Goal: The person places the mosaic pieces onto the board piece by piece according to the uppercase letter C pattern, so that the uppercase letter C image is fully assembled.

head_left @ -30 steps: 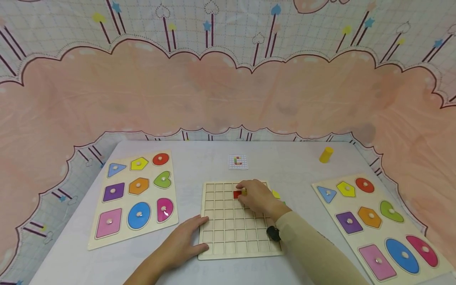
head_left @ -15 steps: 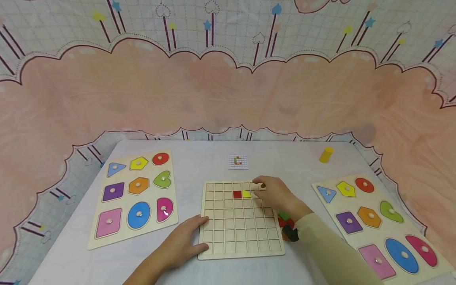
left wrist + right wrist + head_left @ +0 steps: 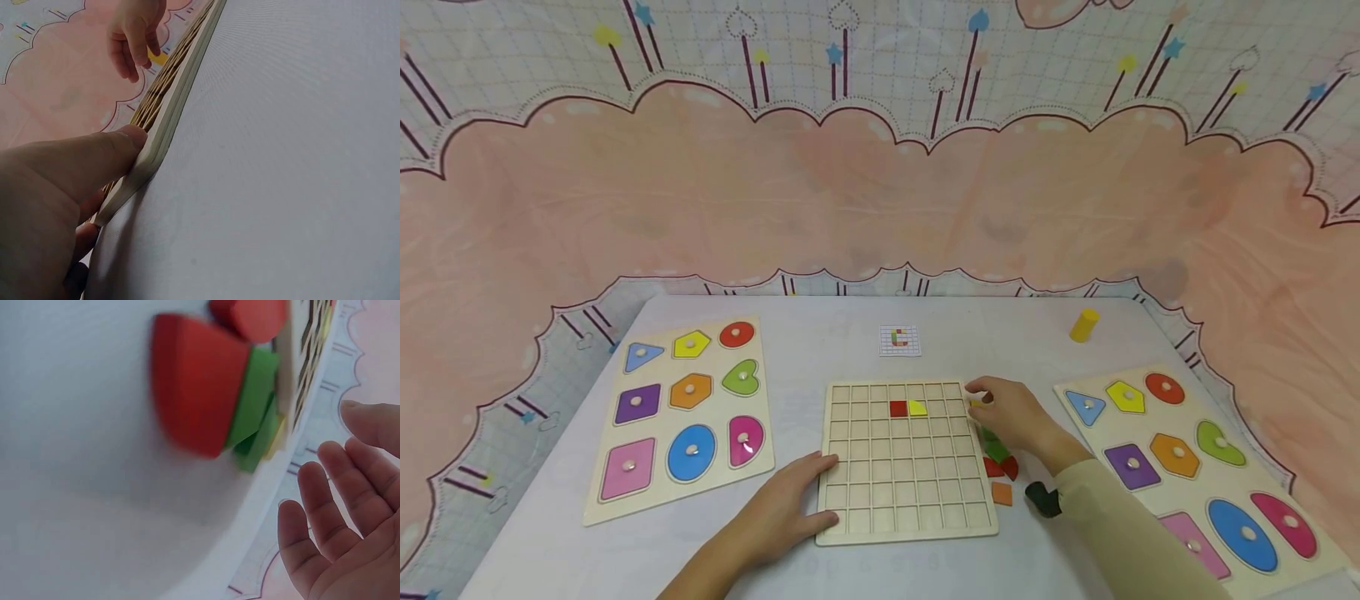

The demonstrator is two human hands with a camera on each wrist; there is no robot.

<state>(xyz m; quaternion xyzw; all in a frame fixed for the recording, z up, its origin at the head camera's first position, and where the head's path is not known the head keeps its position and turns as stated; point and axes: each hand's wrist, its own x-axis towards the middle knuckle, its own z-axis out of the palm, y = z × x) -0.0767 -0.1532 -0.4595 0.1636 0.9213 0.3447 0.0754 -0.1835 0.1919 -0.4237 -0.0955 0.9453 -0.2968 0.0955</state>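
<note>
The wooden grid board (image 3: 910, 483) lies flat on the table; a red square piece (image 3: 898, 409) and a yellow quarter-round piece (image 3: 917, 408) sit side by side in its upper cells. My left hand (image 3: 782, 508) rests at the board's left edge, thumb (image 3: 119, 147) on the rim near the lower corner. Past the right edge hovers my right hand (image 3: 1015, 417), its fingers apart and holding nothing in the right wrist view. Beneath and beside it lie loose pieces: green ones (image 3: 997, 451), red ones (image 3: 200, 387), an orange square (image 3: 1002, 493), and yellow partly hidden by the fingers.
Behind the board lies a small pattern card (image 3: 899, 341). Knobbed shape puzzles stand at left (image 3: 655, 442) and right (image 3: 1157, 492). A yellow cylinder (image 3: 1084, 326) is upright at the back right. A patterned cloth (image 3: 880, 200) hangs behind the table.
My right hand has let go of the yellow quarter-round piece beside the red square and moved right, off the board, uncovering the loose pieces. The left hand stays where it was.
</note>
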